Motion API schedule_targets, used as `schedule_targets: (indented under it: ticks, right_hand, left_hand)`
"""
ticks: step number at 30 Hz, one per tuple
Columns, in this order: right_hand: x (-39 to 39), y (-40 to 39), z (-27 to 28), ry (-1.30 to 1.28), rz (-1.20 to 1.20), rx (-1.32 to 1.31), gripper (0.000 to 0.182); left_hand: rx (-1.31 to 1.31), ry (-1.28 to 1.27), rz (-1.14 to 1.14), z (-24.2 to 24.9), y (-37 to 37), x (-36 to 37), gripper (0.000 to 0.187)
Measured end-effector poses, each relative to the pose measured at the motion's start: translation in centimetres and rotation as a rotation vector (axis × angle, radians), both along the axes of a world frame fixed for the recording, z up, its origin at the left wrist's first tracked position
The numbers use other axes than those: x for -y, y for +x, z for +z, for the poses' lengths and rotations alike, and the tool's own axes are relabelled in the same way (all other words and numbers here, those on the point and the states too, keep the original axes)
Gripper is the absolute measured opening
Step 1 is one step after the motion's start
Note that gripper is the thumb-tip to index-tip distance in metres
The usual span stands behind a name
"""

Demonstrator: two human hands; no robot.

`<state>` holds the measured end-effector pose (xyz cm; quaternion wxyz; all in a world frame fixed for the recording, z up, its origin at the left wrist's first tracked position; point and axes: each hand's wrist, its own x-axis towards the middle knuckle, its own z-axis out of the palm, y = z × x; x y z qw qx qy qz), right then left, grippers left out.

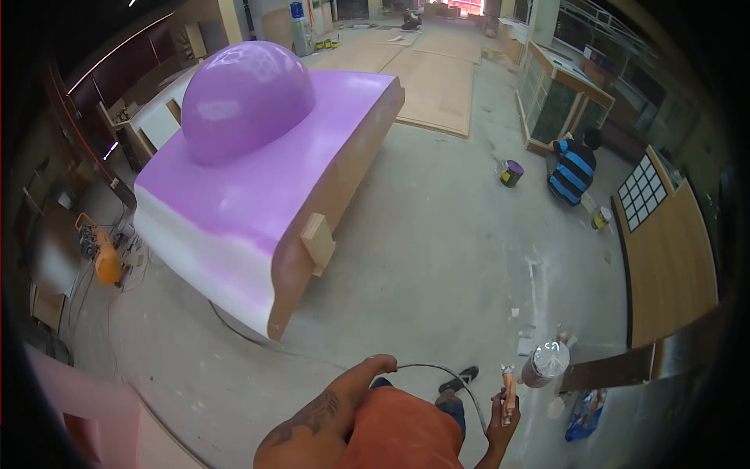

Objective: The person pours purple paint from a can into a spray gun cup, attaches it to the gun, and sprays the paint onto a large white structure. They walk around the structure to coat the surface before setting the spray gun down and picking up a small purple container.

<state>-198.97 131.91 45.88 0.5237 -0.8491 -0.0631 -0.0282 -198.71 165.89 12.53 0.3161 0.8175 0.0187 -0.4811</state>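
Observation:
My right hand [500, 428] is closed around a copper-coloured spray gun [509, 395], held upright at the lower right. A thin hose [461, 377] loops from near that hand across to my left hand [382, 363], whose fingers are wrapped round it in front of my orange shirt. Ahead on the left stands a large curved panel with a dome [248, 102]. Its top is glossy purple, while the front lip [207, 270] is white fading into purple. A bare wooden block [318, 244] sticks out from its brown side edge.
Beside the spray gun is a round container [545, 363] with a shiny top. An open purple paint can [512, 173] stands near a crouching person [573, 168] in a striped shirt. An orange compressor [105, 262] is at left. Boards [437, 86] lie behind; a wooden panel [672, 258] stands right.

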Motion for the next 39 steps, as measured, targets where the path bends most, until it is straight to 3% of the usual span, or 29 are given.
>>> schedule_targets:
  ticks: [4,5,7,8,9,10,12,14,15,20,24,26,27,31,33,35,37,38,39]
  right_hand:
    - [4.7,11.7,-3.4,0.208,0.046,-0.073,0.024]
    - [7.1,15.1,-5.1,0.112,0.108,-0.047,0.032]
    - [8.6,19.8,-2.6,0.140,0.161,-0.140,0.035]
    - [8.7,22.8,-0.6,0.158,0.215,-0.215,0.039]
    - [8.5,25.2,2.2,0.259,0.189,-0.305,0.014]
    - [9.1,28.0,2.0,0.290,0.254,-0.278,0.018]
    - [10.5,33.8,-0.9,0.218,0.324,-0.172,0.019]
    - [11.3,39.0,-0.6,0.197,0.396,-0.367,0.019]
    - [10.7,41.4,-0.1,0.242,0.377,-0.406,0.018]
    - [8.1,53.9,-4.0,0.239,0.430,-0.369,0.020]
    - [4.4,63.4,-4.8,0.240,0.397,-0.393,0.021]
    - [3.5,67.6,-3.1,0.307,0.396,-0.494,0.022]
    - [3.1,70.0,-2.1,0.332,0.382,-0.503,0.020]
    - [2.4,80.6,-4.2,0.276,0.464,-0.187,0.014]
    - [1.2,84.9,-2.9,0.382,0.411,-0.288,0.015]
    - [-0.1,88.8,-2.9,0.495,0.362,-0.373,0.017]
    - [-1.6,93.1,-4.1,0.560,0.384,-0.320,0.020]
    - [-2.3,95.8,-5.3,0.560,0.338,-0.323,0.020]
    - [-2.7,98.4,-7.0,0.385,0.421,-0.104,0.020]
  left_hand:
    - [-0.013,0.155,0.059,-0.4,5.4,3.1,0.048]
    - [-0.017,0.185,0.102,-1.9,5.3,4.1,0.050]
    - [-0.119,0.191,0.157,-3.5,4.2,5.5,0.053]
    - [-0.094,0.192,0.202,-1.5,4.1,6.5,0.052]
    - [-0.026,0.114,0.332,-0.7,4.6,7.6,0.051]
    - [0.038,0.090,0.269,1.5,6.2,8.8,0.051]
    - [-0.015,0.085,0.476,1.8,9.8,11.6,0.049]
    - [0.070,-0.082,0.149,2.1,14.1,13.3,0.049]
    - [0.068,-0.089,0.180,1.8,15.8,14.1,0.049]
    - [-0.111,-0.099,0.659,-2.2,25.6,14.3,0.047]
    - [-0.294,-0.134,0.931,-4.2,35.7,13.5,0.046]
    - [-0.169,0.224,0.839,-4.4,42.1,12.0,0.044]
    - [-0.159,0.226,0.823,-5.0,45.8,11.0,0.044]
    - [0.212,0.045,0.476,-4.3,61.5,8.0,0.045]
    - [0.288,-0.026,0.477,-4.3,69.5,7.0,0.046]
    - [0.348,-0.127,0.418,0.9,77.8,5.8,0.042]
    - [0.135,-0.388,0.919,5.8,84.8,5.8,0.038]
    - [0.106,-0.476,0.998,6.5,88.0,5.1,0.037]
    - [0.057,-0.566,1.069,7.0,90.9,4.8,0.036]
